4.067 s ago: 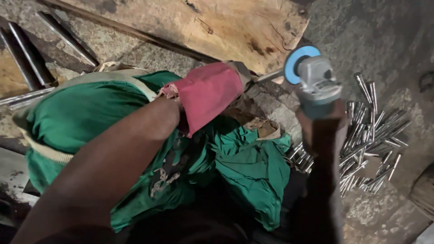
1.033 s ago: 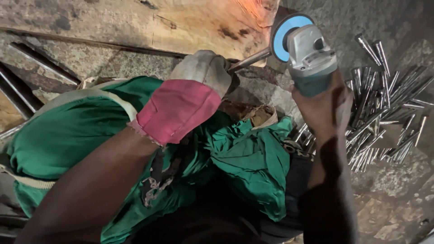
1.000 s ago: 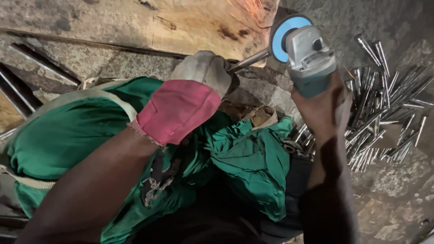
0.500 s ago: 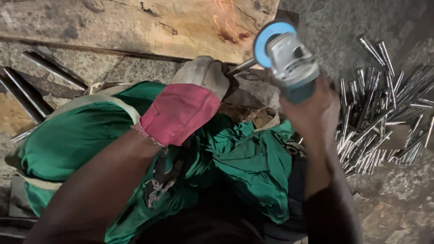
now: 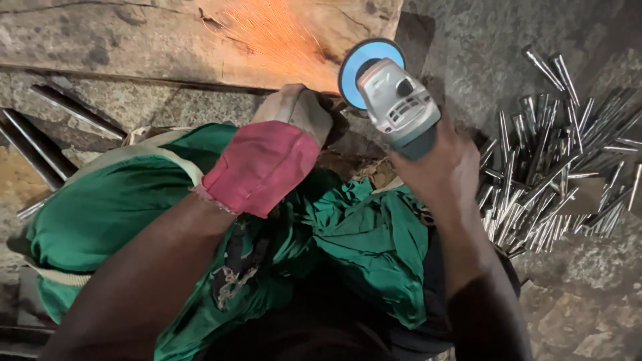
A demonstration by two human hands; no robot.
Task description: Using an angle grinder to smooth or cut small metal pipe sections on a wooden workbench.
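Over green cloth, one angle grinder [image 5: 394,107] in right hand [image 5: 445,170], one gloved left hand [image 5: 287,134]

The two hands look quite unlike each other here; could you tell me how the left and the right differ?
The left hand wears a work glove with a pink cuff, while the right hand is bare. The left hand reaches toward the spot below the blue disc where orange sparks fly; the right hand grips the body of the grey angle grinder. Both are extended forward over the green cloth.
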